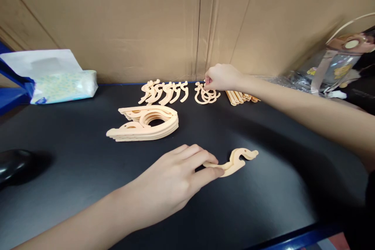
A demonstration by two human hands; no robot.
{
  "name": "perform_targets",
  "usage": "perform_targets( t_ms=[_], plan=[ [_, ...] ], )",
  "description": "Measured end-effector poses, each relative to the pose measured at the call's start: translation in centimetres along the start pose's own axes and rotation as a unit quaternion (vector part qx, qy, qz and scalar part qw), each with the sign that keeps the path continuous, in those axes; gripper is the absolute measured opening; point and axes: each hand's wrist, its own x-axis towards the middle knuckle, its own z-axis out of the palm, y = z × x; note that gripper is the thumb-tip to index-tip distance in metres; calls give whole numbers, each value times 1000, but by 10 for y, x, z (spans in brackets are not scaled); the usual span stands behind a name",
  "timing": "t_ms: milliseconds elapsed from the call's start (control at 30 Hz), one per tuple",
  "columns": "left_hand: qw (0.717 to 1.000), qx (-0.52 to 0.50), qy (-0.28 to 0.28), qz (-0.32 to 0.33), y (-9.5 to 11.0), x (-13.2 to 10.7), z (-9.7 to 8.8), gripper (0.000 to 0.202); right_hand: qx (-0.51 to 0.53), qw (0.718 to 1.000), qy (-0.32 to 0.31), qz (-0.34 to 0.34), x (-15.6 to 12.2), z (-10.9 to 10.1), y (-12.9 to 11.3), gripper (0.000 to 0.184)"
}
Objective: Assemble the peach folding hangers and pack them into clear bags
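Observation:
My left hand [175,179] lies near the front of the black tabletop [88,172], its fingers closed on one end of a curved peach plastic piece [234,161] that rests flat. My right hand [221,77] reaches to the back of the table and pinches a hook-shaped peach piece from a small pile of hooks [206,95]. A stack of larger curved peach pieces [146,123] sits in the middle. Another row of small hooked pieces [164,91] lies behind it, and a bundle of straight peach sticks [240,97] lies under my right wrist.
A cardboard wall [175,19] closes off the back. A tissue pack [63,86] and white sheet sit at back left on a blue frame [14,82]. A dark rounded object [14,166] lies at the left edge. Clear plastic bags [331,66] are at back right.

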Motion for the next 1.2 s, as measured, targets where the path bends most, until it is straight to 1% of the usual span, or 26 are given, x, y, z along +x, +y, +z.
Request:
perform_targets(
  t_ms=[100,200,333,400,433,500,567,633,700,733,767,833,900,967,1000,1067,1100,1133,1200],
  plan=[
    [1000,3,-2,-1,0,0,0,33,-26,1000,13,-4,0,1,-3,24],
    [1000,7,-1,1,-1,1,1,33,-49,998,39,-2,-2,-2,-5,26],
    [1000,6,-3,4,-1,1,1,35,-119,987,107,2,-14,-11,0,24],
    [1000,5,0,3,0,1,0,34,-157,976,150,-5,-27,-17,4,27],
    [1000,4,2,2,0,1,0,34,-161,972,168,-11,-35,-20,7,28],
    [1000,2,5,3,0,1,-1,33,-132,971,197,-35,-57,-24,10,30],
    [1000,-1,7,-1,1,1,-1,34,-61,976,207,-22,-84,-25,10,25],
    [1000,-8,6,-15,3,1,-2,35,43,983,179,-15,-110,-22,9,17],
    [999,-14,7,-31,4,2,-2,35,122,979,153,-55,-134,-17,6,16],
    [999,-14,9,-37,5,2,-2,35,162,974,142,-71,-143,-14,5,17],
    [999,-9,13,-40,6,3,-2,35,208,967,118,-82,-151,-11,4,18],
    [999,17,25,-41,6,7,-2,34,310,946,45,-84,-160,-5,2,20],
    [997,54,37,-42,6,12,-2,34,390,916,-43,-88,-162,-1,1,23],
    [994,82,49,-54,6,18,0,36,426,892,-110,-104,-161,2,1,26],
    [993,88,49,-64,7,22,1,36,431,886,-126,-113,-159,4,1,26],
    [992,86,50,-82,8,28,4,35,412,894,-119,-127,-157,8,1,23],
    [992,75,52,-86,8,31,5,35,393,904,-99,-134,-157,10,1,21],
    [993,60,56,-87,10,33,7,41,369,916,-71,-140,-157,13,2,20],
    [994,25,58,-85,13,35,11,67,305,941,4,-148,-158,19,4,21]
  ],
)
